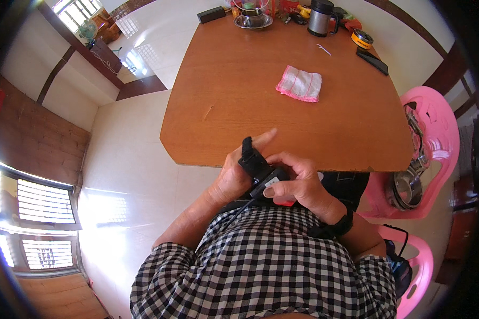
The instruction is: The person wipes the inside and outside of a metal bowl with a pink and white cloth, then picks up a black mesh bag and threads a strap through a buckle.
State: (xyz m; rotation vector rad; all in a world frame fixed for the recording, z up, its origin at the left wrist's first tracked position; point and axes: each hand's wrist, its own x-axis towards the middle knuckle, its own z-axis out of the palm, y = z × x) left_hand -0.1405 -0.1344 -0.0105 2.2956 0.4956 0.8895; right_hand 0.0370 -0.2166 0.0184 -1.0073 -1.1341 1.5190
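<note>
A black device (pixel 270 179) is pinched by the right hand (pixel 302 181) beside the table's (pixel 229 106) near edge; its strap (pixel 254 160) is laid against the left hand (pixel 231 174), whose grip cannot be told. Far right, a steel mug (pixel 319 24) is capped, contents hidden; leftward, a vessel (pixel 253 18) is held in a metal dish (pixel 241 24). Steel cookware (pixel 409 186) is borne by the pink chair (pixel 446 119) at right.

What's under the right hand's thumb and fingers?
The right hand has its thumb and fingers on a black device, with a black strap against it. The spots its fingers cover, and the device's underside, can't be seen.
</note>
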